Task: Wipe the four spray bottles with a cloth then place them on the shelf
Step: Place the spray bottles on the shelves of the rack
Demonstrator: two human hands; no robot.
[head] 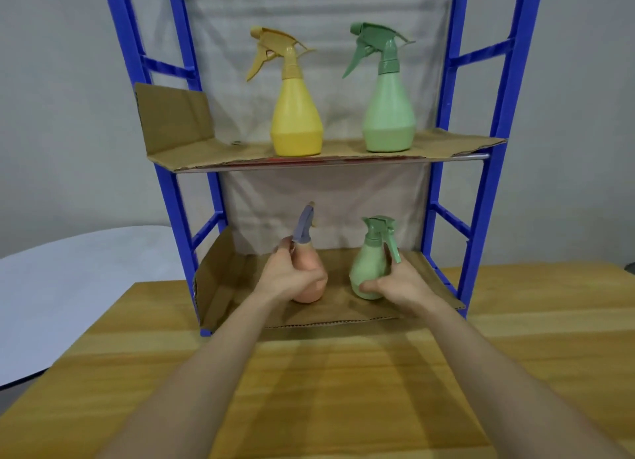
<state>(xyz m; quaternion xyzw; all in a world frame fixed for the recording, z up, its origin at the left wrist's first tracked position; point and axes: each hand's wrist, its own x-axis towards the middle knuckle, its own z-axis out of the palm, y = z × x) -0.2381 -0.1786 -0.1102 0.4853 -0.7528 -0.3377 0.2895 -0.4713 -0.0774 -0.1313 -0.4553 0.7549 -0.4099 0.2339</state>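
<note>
Fingers of your left hand (290, 280) are curled round the belly of the small peach bottle (309, 286) from its left side, thumb up near the neck just under the grey-purple spray head (304, 228); the bottle is gripped, base down on the cardboard liner (240, 286) of the lower shelf; the hand covers most of its left flank. Your right hand (400, 286) is closed on the small green bottle (369, 269) from the right; thumb pressed low on the front of the body, index finger (390, 256) up beside the trigger (393, 249), which points right and down; this bottle also stands upright on the lower liner, just right of the peach one, a gap between them. Upper shelf (474, 142): tall yellow bottle (297, 122) at left and tall green bottle (388, 115) at right, both upright, well apart, nozzles pointing right, triggers left. Blue rack frame (494, 115) stands on the wooden table (343, 390); both forearms stretch across the tabletop toward the rack.
</note>
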